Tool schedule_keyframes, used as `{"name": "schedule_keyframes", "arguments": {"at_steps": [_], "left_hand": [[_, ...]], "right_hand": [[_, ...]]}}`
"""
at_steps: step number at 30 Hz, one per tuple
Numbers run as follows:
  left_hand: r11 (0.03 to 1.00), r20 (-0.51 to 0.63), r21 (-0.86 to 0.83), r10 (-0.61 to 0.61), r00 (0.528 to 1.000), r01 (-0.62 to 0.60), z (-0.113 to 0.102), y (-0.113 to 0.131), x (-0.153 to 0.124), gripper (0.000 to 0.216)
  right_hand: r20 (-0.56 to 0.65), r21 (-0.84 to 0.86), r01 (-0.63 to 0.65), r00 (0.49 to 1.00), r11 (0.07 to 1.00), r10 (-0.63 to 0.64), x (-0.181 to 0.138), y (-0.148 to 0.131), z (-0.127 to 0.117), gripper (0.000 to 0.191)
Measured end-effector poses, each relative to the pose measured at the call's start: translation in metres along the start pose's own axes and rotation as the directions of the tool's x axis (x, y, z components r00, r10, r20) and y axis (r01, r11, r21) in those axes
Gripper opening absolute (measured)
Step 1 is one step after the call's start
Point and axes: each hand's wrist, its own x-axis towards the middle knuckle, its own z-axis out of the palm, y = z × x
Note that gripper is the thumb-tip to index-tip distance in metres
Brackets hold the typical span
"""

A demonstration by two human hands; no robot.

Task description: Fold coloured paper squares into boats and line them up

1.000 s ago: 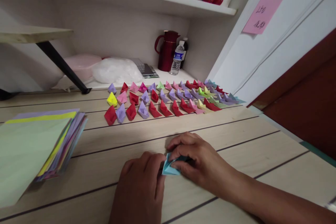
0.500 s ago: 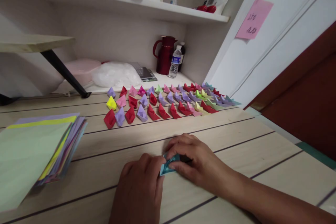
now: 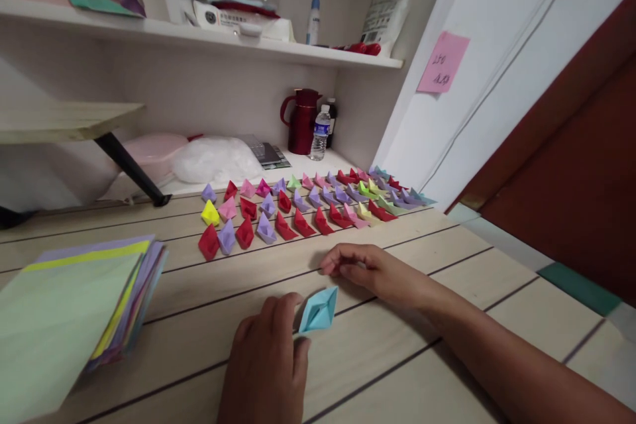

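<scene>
A light blue folded paper boat (image 3: 318, 311) rests on the wooden-plank table between my hands. My left hand (image 3: 271, 344) lies just left of it, thumb and fingers apart, holding nothing; I cannot tell whether a fingertip brushes the paper. Beyond the boat's right side, my right hand (image 3: 360, 266) rests on the table with loosely curved fingers and nothing in it. Several rows of small paper boats stand farther back, among them a yellow boat (image 3: 210, 213), a red boat (image 3: 209, 242) and a purple boat (image 3: 267, 229).
A stack of coloured paper sheets (image 3: 74, 318) lies at the left. Behind the boats, a white shelf holds a dark red jug (image 3: 303, 122), a water bottle (image 3: 320, 134) and a white plastic bag (image 3: 213, 159). A small raised stand (image 3: 64, 120) is at the back left.
Both hands have let go of the light blue paper boat, which now lies free. My right hand has drawn back, away from it. The camera view has tilted upward slightly.
</scene>
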Motion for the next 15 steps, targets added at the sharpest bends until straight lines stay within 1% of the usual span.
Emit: {"name": "schedule_keyframes", "arguments": {"at_steps": [3,6,10,15], "left_hand": [[1.000,0.010,0.010,0.002,1.000,-0.002,0.002,-0.002,0.000,0.044],[0.999,0.030,0.027,-0.022,0.999,0.021,0.000,-0.003,0.002,0.053],[0.997,0.024,0.012,-0.078,0.997,0.078,-0.009,-0.004,0.006,0.065],[0.993,-0.001,-0.030,-0.117,0.993,0.117,-0.020,-0.009,0.013,0.061]], "right_hand": [[0.030,0.013,0.023,0.999,1.000,-0.024,0.000,0.006,0.001,0.021],[0.012,0.013,0.050,0.999,0.999,-0.051,-0.001,0.011,0.006,0.021],[-0.033,0.001,0.080,0.996,0.997,-0.080,0.000,0.017,0.015,0.022],[-0.092,-0.031,0.096,0.991,0.995,-0.098,-0.002,0.019,0.020,0.021]]}}
